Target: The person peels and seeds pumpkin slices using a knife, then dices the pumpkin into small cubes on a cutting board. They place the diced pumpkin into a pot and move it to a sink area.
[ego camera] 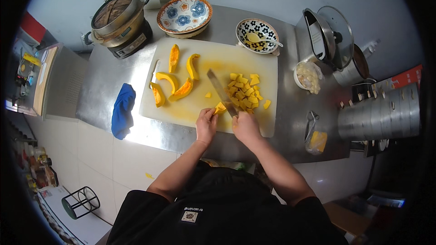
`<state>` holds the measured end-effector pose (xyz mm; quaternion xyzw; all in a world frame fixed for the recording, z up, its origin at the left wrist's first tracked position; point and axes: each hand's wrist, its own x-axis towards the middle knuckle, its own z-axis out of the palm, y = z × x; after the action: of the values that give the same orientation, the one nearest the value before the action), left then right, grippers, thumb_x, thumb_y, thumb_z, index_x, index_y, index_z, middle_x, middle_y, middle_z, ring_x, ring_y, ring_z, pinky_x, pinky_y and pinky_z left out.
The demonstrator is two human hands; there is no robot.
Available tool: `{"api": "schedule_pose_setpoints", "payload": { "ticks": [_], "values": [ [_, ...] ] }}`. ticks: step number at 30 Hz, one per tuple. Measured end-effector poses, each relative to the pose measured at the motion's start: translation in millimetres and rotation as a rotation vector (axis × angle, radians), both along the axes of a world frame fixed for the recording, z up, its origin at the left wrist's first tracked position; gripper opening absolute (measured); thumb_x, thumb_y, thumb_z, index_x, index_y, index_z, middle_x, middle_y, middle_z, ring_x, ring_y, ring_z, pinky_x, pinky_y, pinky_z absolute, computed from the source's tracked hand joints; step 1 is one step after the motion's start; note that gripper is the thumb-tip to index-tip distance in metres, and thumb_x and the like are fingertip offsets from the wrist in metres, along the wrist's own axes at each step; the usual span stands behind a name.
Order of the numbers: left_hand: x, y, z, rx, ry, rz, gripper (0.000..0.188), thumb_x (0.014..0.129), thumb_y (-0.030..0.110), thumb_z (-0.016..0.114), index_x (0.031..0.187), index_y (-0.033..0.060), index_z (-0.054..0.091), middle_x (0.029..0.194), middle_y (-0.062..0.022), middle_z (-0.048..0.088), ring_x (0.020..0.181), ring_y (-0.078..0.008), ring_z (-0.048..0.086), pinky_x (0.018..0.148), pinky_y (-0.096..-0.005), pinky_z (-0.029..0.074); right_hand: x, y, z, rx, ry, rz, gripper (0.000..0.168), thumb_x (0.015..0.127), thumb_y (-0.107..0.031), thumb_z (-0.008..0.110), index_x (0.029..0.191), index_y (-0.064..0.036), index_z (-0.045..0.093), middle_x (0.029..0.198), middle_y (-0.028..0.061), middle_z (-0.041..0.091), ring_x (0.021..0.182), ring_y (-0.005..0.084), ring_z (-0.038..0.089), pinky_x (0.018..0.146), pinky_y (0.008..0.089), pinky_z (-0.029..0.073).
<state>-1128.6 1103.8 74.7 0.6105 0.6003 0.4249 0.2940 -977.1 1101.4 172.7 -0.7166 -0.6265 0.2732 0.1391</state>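
In my right hand (pixel 246 126) is a kitchen knife (pixel 219 86), its blade slanting up and left across a white cutting board (pixel 211 48). My left hand (pixel 206 125) pinches a piece of pumpkin (pixel 220 108) just left of the blade, near the board's front edge. Right of the knife lies a heap of pumpkin chunks (pixel 246 92), a few of them scattered apart. One small chunk (pixel 208 94) sits alone to the left of the blade. Several curved pumpkin wedges (pixel 167 81) with yellow rind and orange flesh rest on the left part of the board.
A steamer pot (pixel 120 23), a stacked floral bowl (pixel 184 15) and a patterned bowl with a spoon (pixel 258 35) stand behind the board. Left lies a blue cloth (pixel 123 111). Rightward are a bagged bowl (pixel 308 76), a plastic bag with a yellow item (pixel 317 142) and stacked metal steamers (pixel 379 112).
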Motion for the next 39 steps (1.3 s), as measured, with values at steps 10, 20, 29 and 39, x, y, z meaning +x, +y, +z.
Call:
{"api": "schedule_pose_setpoints", "payload": {
  "ticks": [10, 20, 29, 39],
  "values": [
    [-1.5, 1.6, -3.0, -0.018, -0.093, 0.046, 0.015, 0.078, 0.003, 0.070, 0.093, 0.0007, 0.066, 0.090, -0.0135, 0.063, 0.075, -0.0268, 0.064, 0.070, -0.0327, 0.052, 7.2, 3.4, -47.8, -0.039, 0.108, -0.111, 0.021, 0.081, -0.015, 0.059, 0.074, 0.005, 0.062, 0.073, 0.0283, 0.061, 0.072, 0.0438, 0.063, 0.067, 0.0482, 0.051],
    [-1.1, -0.5, -0.6, -0.057, -0.094, 0.054, 0.012, 0.076, 0.006, 0.072, 0.084, 0.0008, 0.064, 0.079, -0.0137, 0.060, 0.068, -0.0279, 0.061, 0.063, -0.0346, 0.050, -8.2, 4.0, -35.2, -0.046, -0.039, 0.056, 0.022, 0.081, -0.016, 0.060, 0.075, 0.006, 0.062, 0.072, 0.0279, 0.062, 0.075, 0.0430, 0.064, 0.067, 0.0472, 0.051],
    [-8.3, -2.9, -3.9, -0.056, 0.082, 0.030, 0.010, 0.075, 0.010, 0.072, 0.082, 0.0029, 0.069, 0.078, -0.0125, 0.061, 0.074, -0.0304, 0.060, 0.068, -0.0386, 0.049, 1.4, -5.9, -11.4, -0.007, 0.039, -0.029, 0.024, 0.083, -0.017, 0.057, 0.078, 0.005, 0.062, 0.073, 0.0266, 0.062, 0.073, 0.0432, 0.063, 0.068, 0.0489, 0.051],
    [1.6, 0.7, -11.7, -0.024, 0.125, 0.011, 0.009, 0.074, 0.010, 0.072, 0.078, 0.0030, 0.069, 0.077, -0.0127, 0.061, 0.073, -0.0314, 0.060, 0.068, -0.0394, 0.049, -3.0, -9.9, -7.6, -0.017, -0.026, 0.052, 0.023, 0.083, -0.017, 0.057, 0.077, 0.004, 0.063, 0.072, 0.0256, 0.063, 0.072, 0.0429, 0.063, 0.067, 0.0484, 0.051]
  ]
}}
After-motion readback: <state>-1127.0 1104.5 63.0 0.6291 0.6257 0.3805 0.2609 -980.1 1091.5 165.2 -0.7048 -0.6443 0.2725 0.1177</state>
